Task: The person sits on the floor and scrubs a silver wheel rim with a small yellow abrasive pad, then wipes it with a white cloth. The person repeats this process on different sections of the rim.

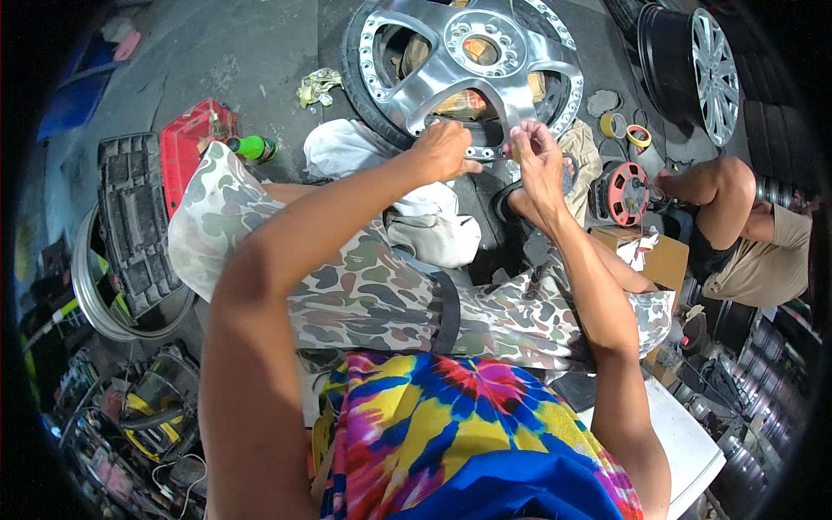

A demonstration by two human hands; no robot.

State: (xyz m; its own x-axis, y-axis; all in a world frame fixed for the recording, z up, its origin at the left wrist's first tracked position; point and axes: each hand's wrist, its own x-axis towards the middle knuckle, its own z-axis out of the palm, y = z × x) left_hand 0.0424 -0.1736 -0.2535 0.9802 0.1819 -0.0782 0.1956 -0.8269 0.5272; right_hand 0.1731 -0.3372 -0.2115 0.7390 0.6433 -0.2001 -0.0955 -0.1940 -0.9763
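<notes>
A silver alloy wheel (414,97) with broad spokes and a ring of small holes around its lip lies face up at the top middle, a black tyre-like ring (351,65) around its left side. My left hand (445,152) is at the wheel's near edge, fingers curled closed; what they hold, if anything, is hidden. Just to its right, my right hand (539,156) is raised at the same edge with thumb and fingers pinched together. Whatever sits in that pinch is too small to name. Brownish packages (464,105) show between the spokes.
White cloths (433,227) lie between my legs. A green bottle (251,148) and red tray (185,147) are left. Tape rolls (614,126), a red reel (627,192) and a cardboard box (666,260) sit right. Another person's knee (726,184) is beyond, near another wheel (714,78).
</notes>
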